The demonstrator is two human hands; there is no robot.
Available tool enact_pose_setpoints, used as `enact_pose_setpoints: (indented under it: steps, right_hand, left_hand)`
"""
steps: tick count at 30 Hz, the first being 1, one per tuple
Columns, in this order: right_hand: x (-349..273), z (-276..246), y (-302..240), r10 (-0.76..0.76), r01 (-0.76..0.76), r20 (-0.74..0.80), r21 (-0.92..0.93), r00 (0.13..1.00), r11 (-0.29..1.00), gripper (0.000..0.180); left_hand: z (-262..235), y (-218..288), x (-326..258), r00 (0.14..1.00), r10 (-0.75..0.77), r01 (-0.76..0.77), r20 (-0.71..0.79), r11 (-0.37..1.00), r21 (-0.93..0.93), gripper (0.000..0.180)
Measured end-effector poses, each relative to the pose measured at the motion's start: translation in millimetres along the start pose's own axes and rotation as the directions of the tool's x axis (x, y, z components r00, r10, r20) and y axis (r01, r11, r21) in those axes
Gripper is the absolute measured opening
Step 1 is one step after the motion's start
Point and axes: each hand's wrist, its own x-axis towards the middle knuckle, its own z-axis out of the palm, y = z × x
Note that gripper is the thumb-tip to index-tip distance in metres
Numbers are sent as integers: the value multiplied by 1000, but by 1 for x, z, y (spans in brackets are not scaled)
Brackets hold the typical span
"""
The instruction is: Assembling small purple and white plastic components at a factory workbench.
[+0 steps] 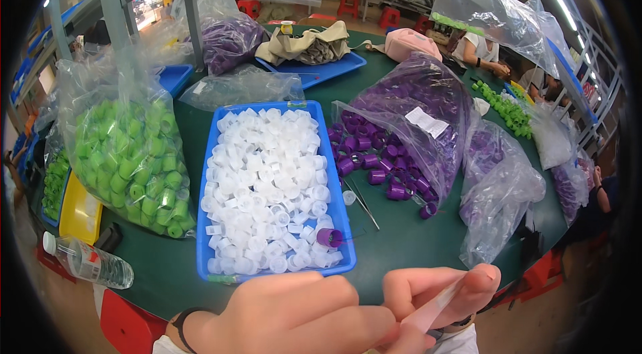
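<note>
Red stools [389,17] stand beyond the green tabletop [384,247]; both hands [294,310] [416,284] pinch a pale strip [431,312].

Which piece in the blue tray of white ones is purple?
The purple ring near the front right corner of the blue tray; the white pieces around it are translucent.

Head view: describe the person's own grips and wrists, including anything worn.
The left grip wears no glove; a thin black band circles its wrist. The right grip is ungloved, with a partly hidden dark band at the wrist. White cloth shows below; sleeve or lap, I cannot tell.
</note>
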Motion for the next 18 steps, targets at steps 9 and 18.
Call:
enact_pose_setpoints:
  steps: [9,18]
  right_hand:
    - [11,-3,-4,384,-373,281,-94,879,923,90]
    - [17,-22,26,231,-353,713,25,662,935,92]
  left_hand:
    - [-5,4,3,998,55,-54,17,996,-64,41]
    - [-10,7,12,1000,-13,12,-5,994,-110,40]
